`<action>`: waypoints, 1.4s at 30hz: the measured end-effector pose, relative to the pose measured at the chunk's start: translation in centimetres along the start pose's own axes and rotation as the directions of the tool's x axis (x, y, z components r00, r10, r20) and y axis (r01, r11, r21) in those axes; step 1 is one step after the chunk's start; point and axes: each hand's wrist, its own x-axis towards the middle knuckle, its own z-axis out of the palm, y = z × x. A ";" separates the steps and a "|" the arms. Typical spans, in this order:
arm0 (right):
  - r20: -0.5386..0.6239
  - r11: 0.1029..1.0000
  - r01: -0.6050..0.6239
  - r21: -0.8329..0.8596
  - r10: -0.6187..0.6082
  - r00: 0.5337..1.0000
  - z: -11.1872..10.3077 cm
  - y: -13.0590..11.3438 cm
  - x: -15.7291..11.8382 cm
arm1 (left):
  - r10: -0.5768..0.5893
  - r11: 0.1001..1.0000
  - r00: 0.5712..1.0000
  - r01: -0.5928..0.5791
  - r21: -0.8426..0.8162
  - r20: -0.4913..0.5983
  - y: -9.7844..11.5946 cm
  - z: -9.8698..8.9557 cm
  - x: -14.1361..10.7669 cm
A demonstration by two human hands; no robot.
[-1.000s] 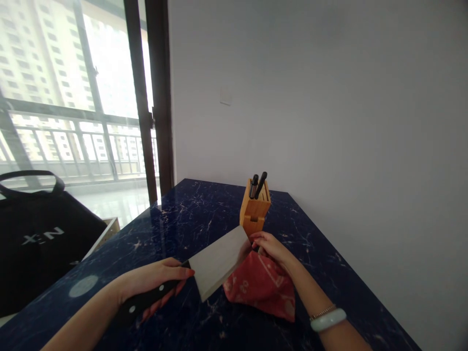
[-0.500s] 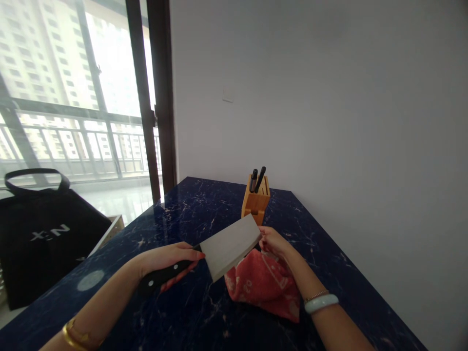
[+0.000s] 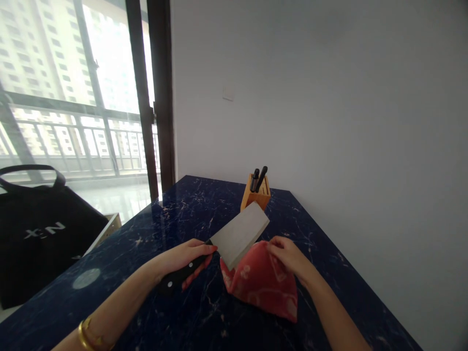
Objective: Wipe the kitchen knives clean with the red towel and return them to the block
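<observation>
A broad cleaver (image 3: 241, 233) with a black riveted handle is held by my left hand (image 3: 188, 261), its fingers wrapped round the handle. The blade points up and to the right, in front of the knife block. My right hand (image 3: 287, 251) pinches the upper edge of a red patterned cloth (image 3: 261, 282), lifting part of it beside the blade's lower edge. The cloth's lower part hangs or rests over the dark blue marbled table (image 3: 175, 214); its contact with the blade is partly hidden.
Beyond the blade stands a wooden knife block (image 3: 262, 199) with two black-handled tools in it. A black bag (image 3: 47, 239) is at the left, past the table's edge. A wall (image 3: 365, 122) runs along the right side.
The cleaver and my left hand have moved right and slightly up. My right hand has left the blade's far end and raised the cloth's top edge.
</observation>
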 end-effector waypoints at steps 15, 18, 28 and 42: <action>-0.581 0.837 0.307 0.453 0.015 0.814 -1.9 -0.1 -0.5 | -0.100 0.994 0.995 0.101 -0.051 0.021 -3.6 1.3 1.5; -0.388 0.907 0.278 0.318 -0.143 0.910 -0.3 -0.8 -1.0 | -0.100 0.994 0.994 0.102 -0.050 0.042 -3.9 1.6 1.6; -0.066 0.889 0.335 -0.312 -0.372 0.926 3.1 0.8 -0.3 | -0.121 0.990 0.983 0.129 -0.048 0.139 -4.7 1.7 1.9; 0.026 0.765 0.313 -0.563 -0.362 0.932 2.5 1.7 -0.4 | -0.064 0.997 0.980 0.055 0.052 0.191 -4.6 0.8 1.9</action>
